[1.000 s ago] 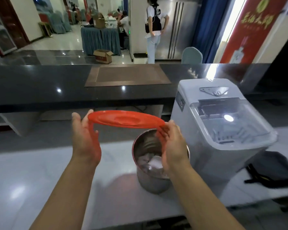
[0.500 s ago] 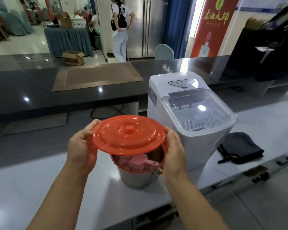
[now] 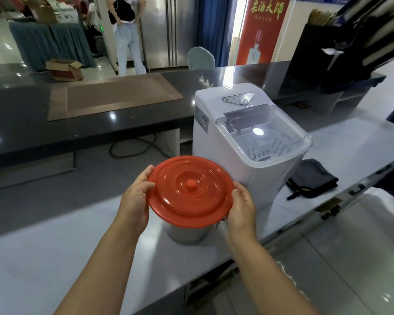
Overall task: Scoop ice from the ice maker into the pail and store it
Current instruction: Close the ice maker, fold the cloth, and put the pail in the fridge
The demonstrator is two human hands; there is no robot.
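From the head camera, two bare arms reach forward over a shiny pale counter (image 3: 55, 258). The left hand (image 3: 134, 201) and the right hand (image 3: 241, 208) hold a round red lid (image 3: 190, 192) by its two sides. The left thumb lies on top of the rim and the other left fingers curl under it. The right fingers are pressed close together along the rim, with the thumb up by the edge.

The lid has rings on top and a small round knob (image 3: 190, 184) in the middle. It sits over the mouth of a metal pail (image 3: 187, 234). The lid looks tipped a little toward the camera, and I cannot tell if it is pushed all the way down or just resting there. It hides what is inside the pail. The pail stands on the counter, right between the two wrists.

Just beside the pail, on its right and a bit behind it, is a white ice maker (image 3: 246, 137). Its see-through cover (image 3: 266, 135) is shut, and a bright light spot shines on it. A dark folded cloth (image 3: 312, 179) lies on the counter on the far side of the ice maker.

Behind all this runs a dark counter (image 3: 21, 123) with a brown mat (image 3: 114, 96) on it. Far back, a person (image 3: 127, 35) stands near a tall metal fridge (image 3: 168, 30).
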